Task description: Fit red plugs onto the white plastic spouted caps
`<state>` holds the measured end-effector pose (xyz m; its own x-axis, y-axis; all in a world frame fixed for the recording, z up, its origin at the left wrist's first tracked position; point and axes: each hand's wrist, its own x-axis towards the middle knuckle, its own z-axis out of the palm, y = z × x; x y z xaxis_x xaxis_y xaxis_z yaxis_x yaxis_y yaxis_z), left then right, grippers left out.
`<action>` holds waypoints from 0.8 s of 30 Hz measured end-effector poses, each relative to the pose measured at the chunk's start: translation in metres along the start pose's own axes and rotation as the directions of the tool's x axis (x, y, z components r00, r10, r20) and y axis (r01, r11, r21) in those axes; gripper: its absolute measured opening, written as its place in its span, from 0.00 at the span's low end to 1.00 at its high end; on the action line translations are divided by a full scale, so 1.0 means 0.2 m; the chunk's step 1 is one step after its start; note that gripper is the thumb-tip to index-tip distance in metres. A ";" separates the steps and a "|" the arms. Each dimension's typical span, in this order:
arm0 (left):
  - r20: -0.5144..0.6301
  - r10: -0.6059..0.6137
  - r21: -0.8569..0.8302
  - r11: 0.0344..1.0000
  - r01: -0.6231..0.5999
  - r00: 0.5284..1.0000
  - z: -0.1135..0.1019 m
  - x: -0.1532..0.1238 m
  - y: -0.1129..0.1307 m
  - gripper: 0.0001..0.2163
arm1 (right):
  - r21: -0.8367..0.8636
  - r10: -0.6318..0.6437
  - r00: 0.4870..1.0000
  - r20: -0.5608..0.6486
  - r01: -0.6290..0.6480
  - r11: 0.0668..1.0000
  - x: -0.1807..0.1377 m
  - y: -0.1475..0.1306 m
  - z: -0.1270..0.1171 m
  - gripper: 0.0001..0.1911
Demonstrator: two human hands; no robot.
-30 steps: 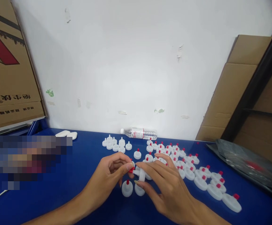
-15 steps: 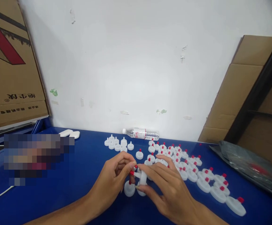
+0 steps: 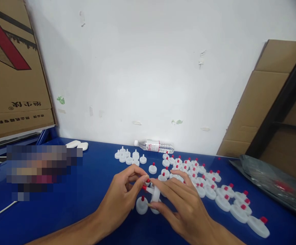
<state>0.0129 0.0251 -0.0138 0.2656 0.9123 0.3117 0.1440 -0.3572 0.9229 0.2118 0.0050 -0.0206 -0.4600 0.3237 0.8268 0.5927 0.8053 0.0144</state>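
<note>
My right hand (image 3: 182, 202) grips a white plastic nozzle lid (image 3: 156, 194) by its rim, tilted so that the spout points left. At the spout's end is a small red tip cap (image 3: 144, 187), pinched between the thumb and fingers of my left hand (image 3: 123, 194). Just below my hands, another white lid with a red tip (image 3: 142, 205) stands upright on the blue table (image 3: 86, 204). One more lid beneath the held one is partly hidden by my right fingers.
Several bare-spouted white lids (image 3: 129, 160) stand at the back. Many red-tipped lids (image 3: 223, 202) spread to the right. A clear bottle (image 3: 154, 145) lies by the wall. A plastic bag (image 3: 270, 183) is at far right; white objects (image 3: 82, 146) and a blurred patch at left.
My hands keep nearly the same pose, with the left fingers shifting slightly around the red tip cap. The whole view has moved a little.
</note>
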 end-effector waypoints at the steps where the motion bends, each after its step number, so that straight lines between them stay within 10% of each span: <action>1: 0.000 -0.003 0.000 1.000 0.003 1.000 0.00 0.00 0.00 0.13 | -0.002 0.002 1.000 0.003 -0.002 1.000 0.00 0.00 0.00 0.18; 24: 0.074 0.063 0.126 0.989 -0.072 0.995 0.00 -0.04 -0.03 0.09 | 0.015 0.009 1.000 -0.028 -0.009 1.000 0.01 -0.03 0.02 0.17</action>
<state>0.0101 0.0202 -0.0214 0.3437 0.8709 0.3513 0.2434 -0.4440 0.8624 0.2049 0.0028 -0.0210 -0.4359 0.3168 0.8424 0.5862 0.8101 -0.0013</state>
